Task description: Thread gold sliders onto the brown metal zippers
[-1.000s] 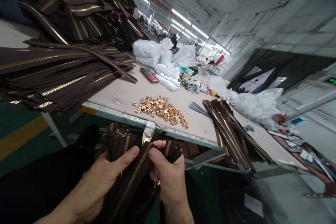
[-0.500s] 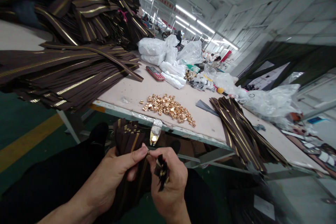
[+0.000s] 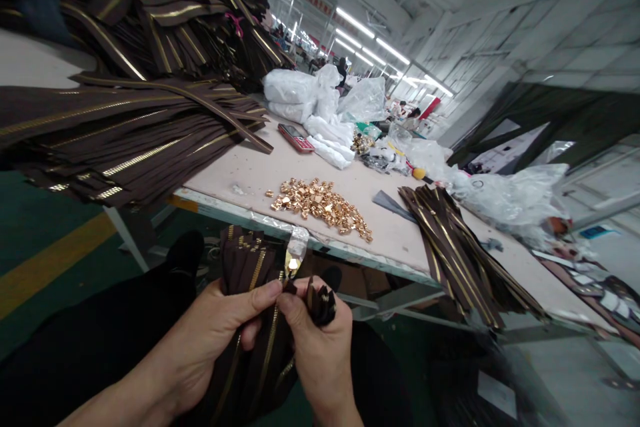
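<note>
At the near edge of a long work table (image 3: 235,180), above a dark-trousered lap (image 3: 95,320), the left hand (image 3: 210,327) grips a bunch of brown zippers with gold teeth (image 3: 245,273), its thumb pressed along the tape. The right hand (image 3: 320,353) pinches the loose tape ends (image 3: 320,305) between thumb and curled fingers. Just above the pinch, a small gold piece (image 3: 291,265) shows beside a clear plastic strip (image 3: 299,241) hanging off the table edge. The fingers hide the join, so I can't tell whether it is threaded on a zipper. A slip of that pinch could drop the piece, and a careless elbow could catch the pile of gold zipper sliders (image 3: 317,207) near the edge. Further right, a stack of zippers (image 3: 450,253) overhangs the table and could slide off under its own weight. The bunch's lower ends are lost below the hands.
</note>
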`<state>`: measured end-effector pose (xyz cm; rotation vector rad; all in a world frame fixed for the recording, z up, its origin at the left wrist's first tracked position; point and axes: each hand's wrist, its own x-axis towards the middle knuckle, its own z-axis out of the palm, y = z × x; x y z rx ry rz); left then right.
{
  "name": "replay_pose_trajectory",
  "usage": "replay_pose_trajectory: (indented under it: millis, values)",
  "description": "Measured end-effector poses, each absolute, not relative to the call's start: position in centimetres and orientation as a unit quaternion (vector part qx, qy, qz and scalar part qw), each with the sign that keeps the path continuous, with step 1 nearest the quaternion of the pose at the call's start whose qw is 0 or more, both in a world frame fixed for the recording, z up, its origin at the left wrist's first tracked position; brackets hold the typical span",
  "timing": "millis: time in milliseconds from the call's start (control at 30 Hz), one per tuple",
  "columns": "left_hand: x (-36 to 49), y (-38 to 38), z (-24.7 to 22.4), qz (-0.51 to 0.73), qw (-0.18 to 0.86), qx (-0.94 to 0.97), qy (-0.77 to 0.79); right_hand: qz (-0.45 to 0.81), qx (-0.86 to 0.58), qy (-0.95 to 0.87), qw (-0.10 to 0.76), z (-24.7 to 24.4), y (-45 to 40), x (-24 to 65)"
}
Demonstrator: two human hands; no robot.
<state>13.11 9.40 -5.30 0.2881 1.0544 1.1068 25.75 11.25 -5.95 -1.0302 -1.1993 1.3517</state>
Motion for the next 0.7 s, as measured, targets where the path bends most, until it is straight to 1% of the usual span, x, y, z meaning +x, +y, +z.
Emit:
replay_pose_trajectory:
  millis: [100,200,333,700]
  values:
    - [12.9,9.7,-5.0,0.504,0.727,0.109,0.453,0.629,-0.435,-0.406,0.5,-5.9,11.3,25.5]
    - [12.5,10.0,-5.0,0.499,0.733,0.121,0.447,0.704,-0.432,-0.309,0.471,-5.4,11.7,25.6]
    - [12.2,10.5,-5.1,0.497,0.724,0.178,0.444,0.75,-0.435,-0.237,0.438,-4.6,12.5,25.8]
    - [12.5,10.9,-4.7,0.494,0.721,0.174,0.454,0.804,-0.36,-0.247,0.404,-5.4,13.8,26.1]
